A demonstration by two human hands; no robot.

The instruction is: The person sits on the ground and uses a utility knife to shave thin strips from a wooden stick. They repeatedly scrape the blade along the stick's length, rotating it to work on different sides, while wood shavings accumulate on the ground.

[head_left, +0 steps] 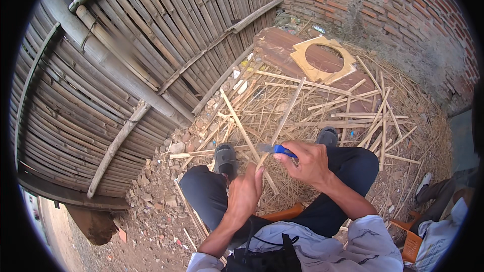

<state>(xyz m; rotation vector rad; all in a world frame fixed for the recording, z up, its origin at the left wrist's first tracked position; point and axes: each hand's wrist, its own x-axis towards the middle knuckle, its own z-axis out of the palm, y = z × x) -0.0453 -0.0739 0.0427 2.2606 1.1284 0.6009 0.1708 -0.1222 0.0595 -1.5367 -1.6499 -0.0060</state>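
Fingers of our left hand (pixel 244 191) pinch the near end of a pale bamboo strip (pixel 290 106), which runs away from us between twelve and one o'clock. Our right hand (pixel 308 162) is wrapped round a blue-handled knife (pixel 286 150), its blade lying across that strip just beyond the left thumb; we cannot tell whether it bites in. Fine shavings (pixel 292 194) lie between and beyond our shoes (pixel 225 160), and we take them for waste from much trimming already done. The strip in our grip seems only part worked. At two o'clock, slim loose strips (pixel 368 115) lie criss-crossed; we judge them cut, though which are finished we cannot tell. Farther, at one o'clock, a pale panel with a round hole (pixel 302 64) rests on a brown board (pixel 274 45).
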